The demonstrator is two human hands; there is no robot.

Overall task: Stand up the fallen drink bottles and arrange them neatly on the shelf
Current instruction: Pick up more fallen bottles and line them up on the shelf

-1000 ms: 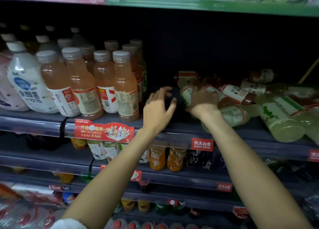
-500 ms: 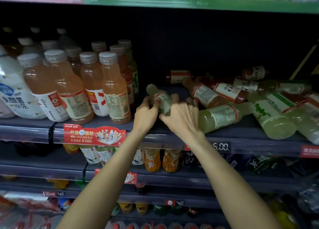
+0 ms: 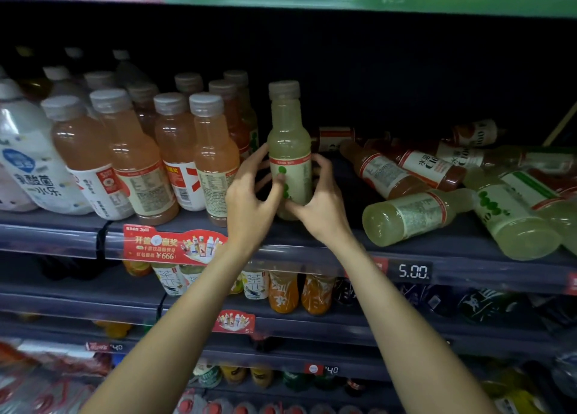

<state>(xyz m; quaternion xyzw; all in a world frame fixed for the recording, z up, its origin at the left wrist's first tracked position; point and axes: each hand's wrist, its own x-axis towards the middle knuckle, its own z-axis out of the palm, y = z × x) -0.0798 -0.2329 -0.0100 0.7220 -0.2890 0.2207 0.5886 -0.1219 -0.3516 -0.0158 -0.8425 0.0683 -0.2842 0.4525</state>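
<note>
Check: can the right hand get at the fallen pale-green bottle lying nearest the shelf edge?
Probably yes. That fallen pale-green bottle lies just right of the right hand with bare shelf between, but the hand must first let go of the upright green bottle.

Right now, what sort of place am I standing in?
Most likely a shop's drinks aisle: tiered shelves stocked with rows of bottled drinks, a price tag reading 5.00, and a red promotional sign clipped to the shelf edge.

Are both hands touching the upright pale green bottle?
Touching. The head view shows the left hand and right hand with fingers curled round the bottle at its label.
</note>
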